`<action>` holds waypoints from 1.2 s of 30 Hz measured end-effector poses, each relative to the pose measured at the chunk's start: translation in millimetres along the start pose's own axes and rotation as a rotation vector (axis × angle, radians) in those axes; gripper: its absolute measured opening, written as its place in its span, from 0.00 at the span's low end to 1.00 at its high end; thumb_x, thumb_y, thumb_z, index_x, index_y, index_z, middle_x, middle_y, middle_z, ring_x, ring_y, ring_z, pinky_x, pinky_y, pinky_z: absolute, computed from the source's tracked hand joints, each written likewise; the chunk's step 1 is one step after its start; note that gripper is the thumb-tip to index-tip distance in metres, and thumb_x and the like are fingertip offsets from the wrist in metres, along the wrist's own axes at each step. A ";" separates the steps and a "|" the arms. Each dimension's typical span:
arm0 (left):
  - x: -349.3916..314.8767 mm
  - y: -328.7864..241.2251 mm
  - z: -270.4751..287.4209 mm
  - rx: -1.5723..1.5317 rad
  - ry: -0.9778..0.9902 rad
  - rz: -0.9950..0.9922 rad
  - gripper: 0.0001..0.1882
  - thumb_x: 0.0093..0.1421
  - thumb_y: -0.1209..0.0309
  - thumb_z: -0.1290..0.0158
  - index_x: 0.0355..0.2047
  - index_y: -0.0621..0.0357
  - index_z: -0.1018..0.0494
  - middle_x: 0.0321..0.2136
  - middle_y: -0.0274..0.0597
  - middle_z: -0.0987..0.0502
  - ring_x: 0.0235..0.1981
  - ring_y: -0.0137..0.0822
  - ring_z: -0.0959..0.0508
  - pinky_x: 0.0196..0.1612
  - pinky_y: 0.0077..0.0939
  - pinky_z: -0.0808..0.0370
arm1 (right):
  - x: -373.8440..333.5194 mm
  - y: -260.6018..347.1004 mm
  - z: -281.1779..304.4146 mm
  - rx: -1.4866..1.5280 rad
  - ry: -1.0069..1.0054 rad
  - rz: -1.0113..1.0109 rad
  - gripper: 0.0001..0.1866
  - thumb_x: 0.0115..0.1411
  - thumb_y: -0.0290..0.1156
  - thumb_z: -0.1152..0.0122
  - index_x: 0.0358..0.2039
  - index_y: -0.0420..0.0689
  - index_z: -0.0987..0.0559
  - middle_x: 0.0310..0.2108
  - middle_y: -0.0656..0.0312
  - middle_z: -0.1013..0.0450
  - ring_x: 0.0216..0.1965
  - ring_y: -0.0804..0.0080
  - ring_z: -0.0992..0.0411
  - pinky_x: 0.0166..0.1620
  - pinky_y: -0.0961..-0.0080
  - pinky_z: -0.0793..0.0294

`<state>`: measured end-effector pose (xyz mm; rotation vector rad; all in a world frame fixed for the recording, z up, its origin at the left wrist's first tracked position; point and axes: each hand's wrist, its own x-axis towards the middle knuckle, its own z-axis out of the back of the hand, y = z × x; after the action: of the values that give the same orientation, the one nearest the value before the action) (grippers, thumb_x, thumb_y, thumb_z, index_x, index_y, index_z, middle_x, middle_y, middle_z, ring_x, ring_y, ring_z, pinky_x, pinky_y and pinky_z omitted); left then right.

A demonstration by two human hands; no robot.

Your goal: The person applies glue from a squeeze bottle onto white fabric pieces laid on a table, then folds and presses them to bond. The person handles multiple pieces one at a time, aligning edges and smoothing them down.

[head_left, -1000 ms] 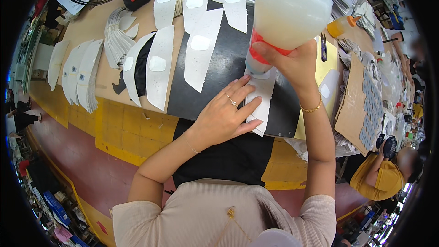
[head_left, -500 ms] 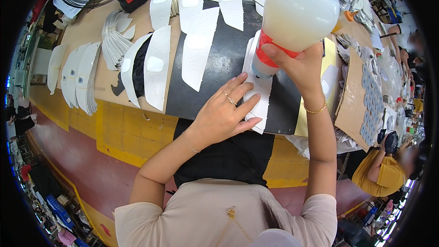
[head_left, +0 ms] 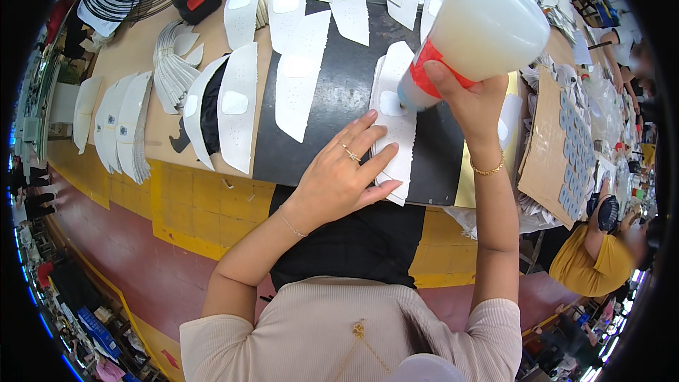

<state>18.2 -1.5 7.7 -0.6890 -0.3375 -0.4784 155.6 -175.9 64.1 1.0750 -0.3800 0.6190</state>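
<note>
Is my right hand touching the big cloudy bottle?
Touching. The head view shows the right hand gripping the bottle, thumb over its red band.

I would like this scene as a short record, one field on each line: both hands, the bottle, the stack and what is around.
left hand: resting on the stack
right hand: gripping the bottle
bottle: translucent, red band, tilted neck-down by the patch; contact unclear
stack: white pieces, patch on the top one
under stack: black surface
around: more white pieces left, cardboard right
</note>
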 end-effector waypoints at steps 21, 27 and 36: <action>78.8 32.3 15.3 -0.247 -0.059 0.478 0.17 0.60 0.71 0.43 0.49 0.65 0.24 0.41 0.49 0.25 0.40 0.44 0.22 0.45 0.31 0.26 | -42.5 -26.1 49.1 0.746 -0.152 -0.461 0.36 0.59 0.58 0.44 0.51 0.35 0.32 0.35 0.52 0.26 0.25 0.65 0.21 0.27 0.66 0.14; 130.8 69.4 -2.9 -0.051 0.153 0.471 0.17 0.59 0.66 0.42 0.43 0.67 0.22 0.33 0.51 0.22 0.34 0.42 0.23 0.41 0.32 0.26 | -57.1 -15.9 55.6 0.789 -0.176 -0.465 0.37 0.60 0.59 0.46 0.50 0.34 0.32 0.35 0.51 0.27 0.26 0.65 0.21 0.27 0.67 0.14; 156.0 58.6 16.8 -1.016 0.192 0.641 0.10 0.63 0.67 0.43 0.39 0.59 0.26 0.33 0.35 0.22 0.35 0.27 0.22 0.40 0.23 0.25 | -70.0 -20.4 68.2 0.897 -0.238 -0.482 0.37 0.61 0.62 0.48 0.46 0.33 0.31 0.35 0.51 0.27 0.26 0.62 0.20 0.25 0.68 0.16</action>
<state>177.6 1.2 59.0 -1.6513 0.3573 -0.0601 115.1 -263.9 39.7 2.0327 -0.0120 0.2040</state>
